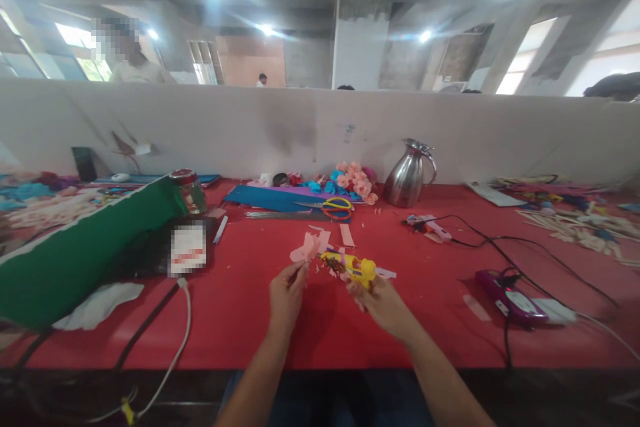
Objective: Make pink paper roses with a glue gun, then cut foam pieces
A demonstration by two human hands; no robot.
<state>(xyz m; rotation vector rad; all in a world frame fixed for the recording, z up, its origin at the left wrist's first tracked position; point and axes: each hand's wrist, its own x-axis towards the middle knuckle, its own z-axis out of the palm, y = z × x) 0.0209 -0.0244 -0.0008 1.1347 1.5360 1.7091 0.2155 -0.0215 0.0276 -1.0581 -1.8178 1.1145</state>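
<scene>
A white partition (220, 127) runs across beyond both hands, the largest thing here. Next comes the red table (350, 340), spreading beneath and around them. Out to the left of the left hand a long green board (75, 260) stands on edge. Blue sheets (260, 199) lie beyond the two hands, and the steel jug (404, 177) stands upright, farther off past the right hand. A bunch of pink and blue flowers (355, 180) lies beyond the hands, between them and the partition.

The right hand (385, 307) is curled closed around the handle of the glue gun. The left hand (286, 293) is nearly closed, its fingertips pinched together on the base of the pink paper flower.

Well to the right of the right hand sits a purple power strip (530, 310) with a plug in it. A glass jar (190, 195) with a red lid stands far beyond the left hand, off to its left. The yellow glue gun (357, 267) points from the right hand towards the left, and scissors (327, 205) lie beyond both. The pink paper flower (305, 250) rises just above the left fingertips, beside the nozzle; whether they touch I cannot tell. Smallest, a pink paper strip (347, 235) lies just beyond the glue gun.
</scene>
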